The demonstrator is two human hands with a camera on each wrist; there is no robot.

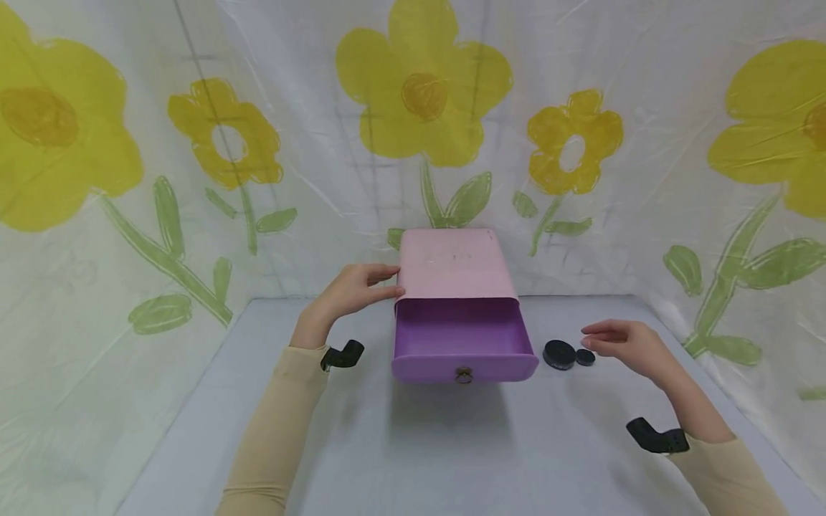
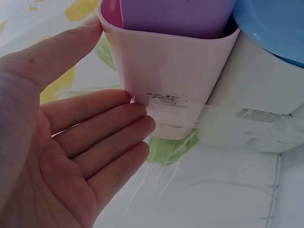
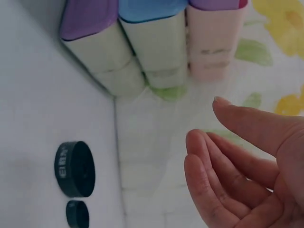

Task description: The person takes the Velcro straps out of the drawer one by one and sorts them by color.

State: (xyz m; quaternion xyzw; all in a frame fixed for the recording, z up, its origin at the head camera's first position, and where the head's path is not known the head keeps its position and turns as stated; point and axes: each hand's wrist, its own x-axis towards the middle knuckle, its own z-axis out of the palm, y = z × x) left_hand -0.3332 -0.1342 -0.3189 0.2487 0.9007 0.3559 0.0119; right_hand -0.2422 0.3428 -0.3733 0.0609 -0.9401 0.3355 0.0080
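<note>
A pink drawer unit has its purple top drawer pulled out, and no contents show inside. At the drawer's front is a small ring-shaped knob. My left hand touches the unit's left side with thumb and fingertips; in the left wrist view its fingers lie nearly straight against the pink wall. My right hand is held just right of two dark discs, its fingers loosely bent around nothing. The larger disc carries pale lettering on its rim, and the smaller disc lies beside it.
Below the pink section, the wrist views show whitish sections with a blue drawer front and a purple drawer front. The unit stands on a pale table. Behind hangs a translucent curtain printed with yellow flowers.
</note>
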